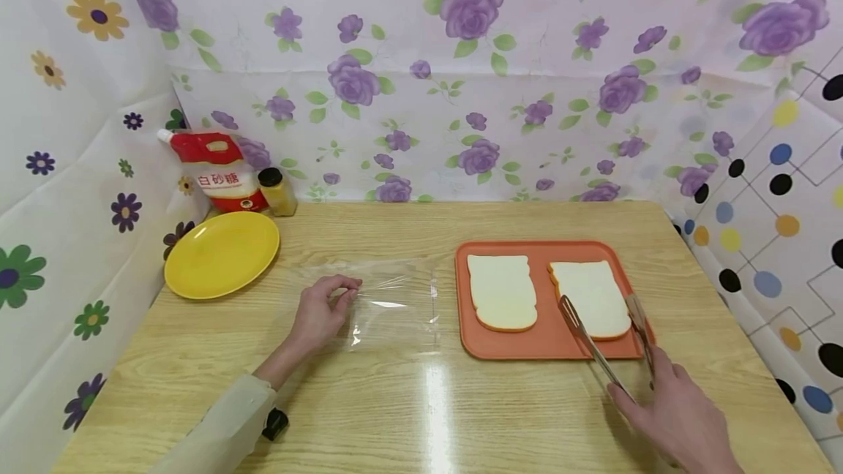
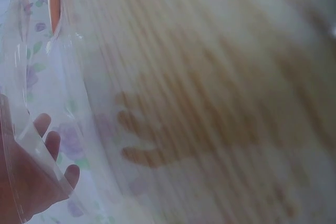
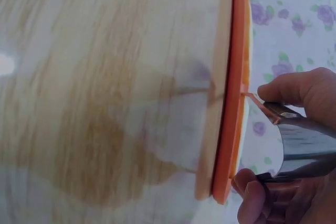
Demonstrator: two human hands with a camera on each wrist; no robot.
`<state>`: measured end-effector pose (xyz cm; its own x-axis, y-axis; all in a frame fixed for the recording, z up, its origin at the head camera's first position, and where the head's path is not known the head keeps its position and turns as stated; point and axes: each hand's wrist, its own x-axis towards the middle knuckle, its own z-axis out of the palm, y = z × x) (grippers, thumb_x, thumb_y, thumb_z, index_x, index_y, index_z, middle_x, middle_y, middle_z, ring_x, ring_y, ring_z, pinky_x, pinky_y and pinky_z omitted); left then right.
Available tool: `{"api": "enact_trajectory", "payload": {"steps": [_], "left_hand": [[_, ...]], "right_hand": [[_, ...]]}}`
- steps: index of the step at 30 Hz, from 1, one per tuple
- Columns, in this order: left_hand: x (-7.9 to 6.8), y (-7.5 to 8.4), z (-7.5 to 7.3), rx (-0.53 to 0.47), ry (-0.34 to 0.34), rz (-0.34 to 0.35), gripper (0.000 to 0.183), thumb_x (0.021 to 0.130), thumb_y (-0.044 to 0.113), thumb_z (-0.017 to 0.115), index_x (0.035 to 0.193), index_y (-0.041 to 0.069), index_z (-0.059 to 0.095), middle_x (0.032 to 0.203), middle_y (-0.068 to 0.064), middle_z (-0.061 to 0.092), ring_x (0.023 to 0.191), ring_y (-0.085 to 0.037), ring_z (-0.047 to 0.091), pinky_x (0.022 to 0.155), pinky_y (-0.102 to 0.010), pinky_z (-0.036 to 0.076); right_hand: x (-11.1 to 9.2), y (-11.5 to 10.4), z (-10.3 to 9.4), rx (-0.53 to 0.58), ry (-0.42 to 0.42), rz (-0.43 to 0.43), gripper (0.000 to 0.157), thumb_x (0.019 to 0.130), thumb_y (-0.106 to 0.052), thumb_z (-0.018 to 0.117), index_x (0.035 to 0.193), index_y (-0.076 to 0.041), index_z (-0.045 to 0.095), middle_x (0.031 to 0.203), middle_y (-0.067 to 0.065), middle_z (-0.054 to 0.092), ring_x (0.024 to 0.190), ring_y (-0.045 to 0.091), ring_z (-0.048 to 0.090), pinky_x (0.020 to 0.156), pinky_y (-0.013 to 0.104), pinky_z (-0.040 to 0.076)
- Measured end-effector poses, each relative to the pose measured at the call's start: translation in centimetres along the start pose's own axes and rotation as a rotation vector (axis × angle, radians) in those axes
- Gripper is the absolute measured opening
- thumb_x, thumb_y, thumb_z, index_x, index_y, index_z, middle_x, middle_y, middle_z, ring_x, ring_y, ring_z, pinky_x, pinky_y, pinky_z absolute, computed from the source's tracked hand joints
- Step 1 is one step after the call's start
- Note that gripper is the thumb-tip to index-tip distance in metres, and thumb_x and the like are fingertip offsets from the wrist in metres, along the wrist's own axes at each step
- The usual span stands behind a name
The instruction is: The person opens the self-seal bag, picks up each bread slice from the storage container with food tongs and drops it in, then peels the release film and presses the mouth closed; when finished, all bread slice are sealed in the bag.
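Note:
On the left part of the wooden table, my left hand pinches the edge of a clear plastic bag lying flat. The left wrist view shows the clear film across the hand. My right hand grips metal tongs, their arms spread. The tong tips stand at either side of the right bread slice; whether they press on it I cannot tell. Another bread slice lies left of it, both on an orange tray. In the right wrist view, thumb and fingers hold the tongs.
A yellow plate sits at the table's left edge. Behind it stand a red and white sugar pouch and a small jar with a black lid. A small black object is beside my left sleeve. Patterned cloth walls surround the table.

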<state>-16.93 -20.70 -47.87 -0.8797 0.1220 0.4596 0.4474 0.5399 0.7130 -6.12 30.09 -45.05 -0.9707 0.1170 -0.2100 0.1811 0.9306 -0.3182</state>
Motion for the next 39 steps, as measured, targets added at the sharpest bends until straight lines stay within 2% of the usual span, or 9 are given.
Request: {"api": "enact_trajectory", "payload": {"steps": [7, 10, 14, 16, 20, 23, 30, 35, 39], "left_hand": [[0.0, 0.1, 0.0, -0.001, 0.001, 0.005, 0.012, 0.086, -0.011, 0.072, 0.094, -0.002, 0.072, 0.1, -0.011, 0.074, 0.1, -0.033, 0.067, 0.094, -0.052, 0.05], [0.0, 0.1, 0.0, -0.003, 0.002, 0.006, 0.012, 0.086, -0.012, 0.072, 0.094, -0.002, 0.072, 0.1, -0.011, 0.074, 0.1, -0.033, 0.067, 0.094, -0.053, 0.05], [0.0, 0.0, 0.0, -0.004, 0.002, 0.014, 0.013, 0.086, -0.012, 0.072, 0.094, -0.002, 0.071, 0.1, -0.011, 0.074, 0.1, -0.033, 0.067, 0.094, -0.053, 0.05], [0.0, 0.0, 0.0, 0.0, 0.005, 0.022, 0.013, 0.085, -0.012, 0.072, 0.094, -0.002, 0.071, 0.1, -0.011, 0.074, 0.1, -0.033, 0.067, 0.093, -0.053, 0.05], [0.0, 0.0, 0.1, 0.003, 0.01, 0.034, 0.013, 0.085, -0.012, 0.072, 0.093, -0.002, 0.072, 0.099, -0.011, 0.074, 0.099, -0.033, 0.067, 0.092, -0.052, 0.051], [0.0, 0.0, 0.1, 0.004, 0.012, 0.041, 0.014, 0.084, -0.013, 0.072, 0.093, -0.002, 0.072, 0.099, -0.011, 0.074, 0.098, -0.033, 0.067, 0.091, -0.052, 0.051], [0.0, 0.0, 0.1, 0.001, 0.009, 0.04, 0.014, 0.085, -0.012, 0.072, 0.095, -0.003, 0.072, 0.099, -0.011, 0.074, 0.097, -0.032, 0.067, 0.091, -0.052, 0.051], [0.0, -0.1, 0.1, 0.009, 0.014, 0.039, 0.014, 0.085, -0.012, 0.072, 0.095, -0.002, 0.072, 0.1, -0.01, 0.074, 0.098, -0.032, 0.067, 0.09, -0.051, 0.052], [0.0, 0.0, 0.1, 0.006, 0.019, 0.044, 0.015, 0.084, -0.012, 0.073, 0.095, -0.002, 0.073, 0.099, -0.01, 0.074, 0.097, -0.031, 0.067, 0.089, -0.05, 0.052]], "right_hand": [[-0.2, -0.2, 1.0, -0.04, 0.054, -0.044, 0.101, 0.092, -0.065, 0.056, 0.138, 0.022, 0.031, 0.105, 0.039, 0.054, 0.076, 0.048, 0.063, 0.051, 0.052, 0.051], [-0.4, -0.4, 1.2, -0.056, 0.064, -0.049, 0.093, 0.095, -0.059, 0.054, 0.138, 0.02, 0.031, 0.105, 0.037, 0.054, 0.078, 0.051, 0.062, 0.052, 0.054, 0.05], [-0.4, -0.5, 1.3, -0.054, 0.078, -0.056, 0.083, 0.097, -0.053, 0.056, 0.135, 0.017, 0.034, 0.092, 0.026, 0.057, 0.069, 0.04, 0.061, 0.049, 0.05, 0.048], [-0.5, -0.6, 1.4, -0.045, 0.099, -0.062, 0.072, 0.097, -0.047, 0.058, 0.13, 0.015, 0.039, 0.081, 0.017, 0.056, 0.062, 0.032, 0.058, 0.046, 0.045, 0.045], [-0.7, -0.6, 1.9, -0.02, 0.152, -0.081, 0.041, 0.096, -0.033, 0.061, 0.106, 0.004, 0.048, 0.067, 0.006, 0.044, 0.054, 0.022, 0.045, 0.042, 0.037, 0.036], [-0.9, -0.6, 2.3, -0.007, 0.185, -0.097, 0.03, 0.096, -0.029, 0.063, 0.095, -0.004, 0.046, 0.064, 0.003, 0.039, 0.052, 0.02, 0.04, 0.042, 0.034, 0.031], [-1.0, -0.2, 2.6, -0.015, 0.269, -0.187, 0.03, 0.095, -0.027, 0.067, 0.107, -0.005, 0.052, 0.066, 0.0, 0.04, 0.052, 0.017, 0.039, 0.042, 0.034, 0.03], [-1.0, -0.6, 2.4, -0.046, 0.336, -0.357, 0.039, 0.09, -0.021, 0.075, 0.121, -0.005, 0.058, 0.072, -0.004, 0.05, 0.054, 0.011, 0.041, 0.041, 0.031, 0.032], [-0.9, -1.5, 2.0, -0.093, 0.378, -0.512, 0.055, 0.084, -0.02, 0.08, 0.133, -0.002, 0.06, 0.083, -0.003, 0.06, 0.06, 0.006, 0.047, 0.044, 0.028, 0.037]]}}
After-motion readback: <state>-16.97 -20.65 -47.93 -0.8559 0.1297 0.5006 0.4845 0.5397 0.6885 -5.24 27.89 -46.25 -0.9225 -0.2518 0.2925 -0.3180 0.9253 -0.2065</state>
